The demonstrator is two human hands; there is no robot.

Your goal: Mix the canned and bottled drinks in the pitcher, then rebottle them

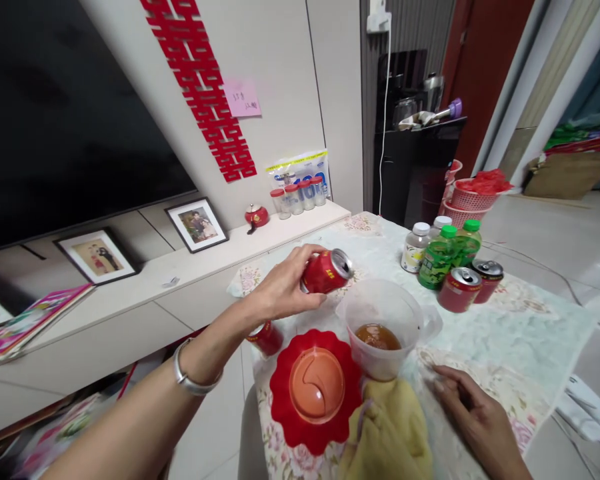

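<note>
Floral tablecloth — cream cabinet alongside

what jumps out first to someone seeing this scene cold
The left hand holds a red can tipped sideways above a clear plastic jug with brown liquid at its bottom. Just in front lies a bright red flower-shaped lid, and the right hand rests flat on the floral tablecloth.

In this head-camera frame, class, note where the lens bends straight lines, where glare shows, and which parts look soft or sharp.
Head view: wide-lens distortion tilts and bows the wall panels and the dark screen; glare brightens the floor tiles at right; the red can in the left hand is sharp, as is the plastic jug; the right hand rests flat on the tablecloth; the yellow cloth nearest the lens looks soft.
</note>
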